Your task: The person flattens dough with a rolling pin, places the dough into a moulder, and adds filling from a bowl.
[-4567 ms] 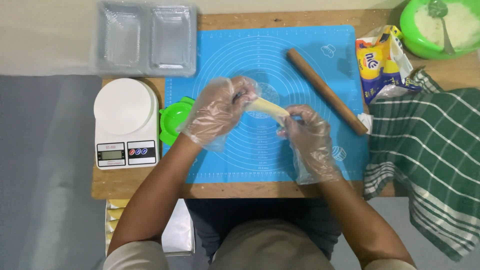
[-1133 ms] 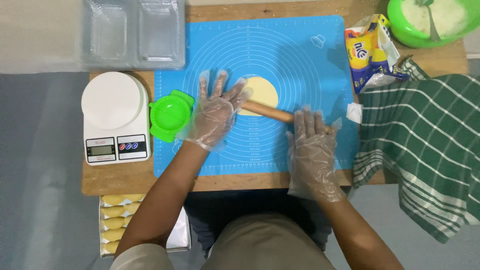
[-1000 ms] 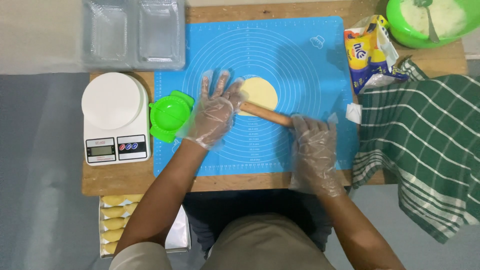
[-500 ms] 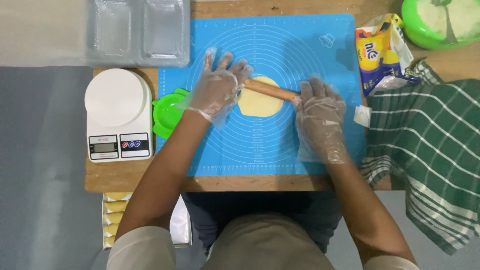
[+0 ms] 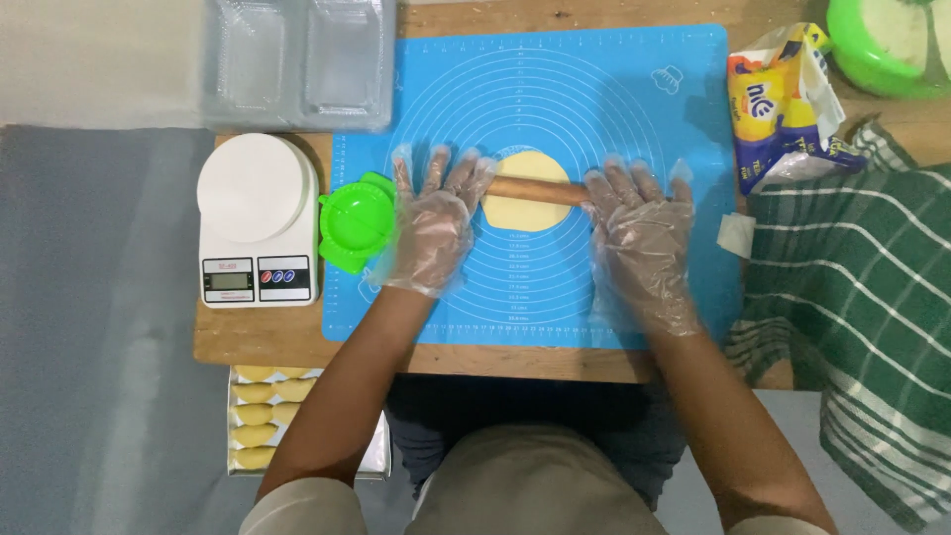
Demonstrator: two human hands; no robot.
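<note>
On the blue silicone baking mat (image 5: 555,267) with printed concentric circles, a thin round disc of pale yellow dough (image 5: 525,198) is laid near the middle rings. Across the disc a slim wooden rolling pin (image 5: 535,189) is placed lengthwise, left to right, touching the dough's upper half. The left hand (image 5: 433,226), covered by a loose clear plastic glove, is pressed flat over the pin's left end, its fingers spread wide and stretched straight; nothing is gripped. The right hand (image 5: 642,238), gloved in the same way, is laid flat over the pin's right end, fingers likewise extended and only slightly apart. Both palms are turned down onto the mat.

Just beside the left hand, at the mat's left edge, a bright green round plastic dumpling press (image 5: 355,220) is seen lying open. Left of that, a white digital kitchen scale (image 5: 258,233) is set on the wooden table (image 5: 287,342). Above the scale, a clear plastic compartment tray (image 5: 302,64) is placed at the table's far edge. At the right, a yellow and blue opened flour bag (image 5: 778,104) is stood near a green bowl (image 5: 882,50), and a green cloth with white stripes (image 5: 852,327) is draped over the table's right side. Below the table's near left edge, a tray of folded yellow pastries (image 5: 260,416) is partly shown.
</note>
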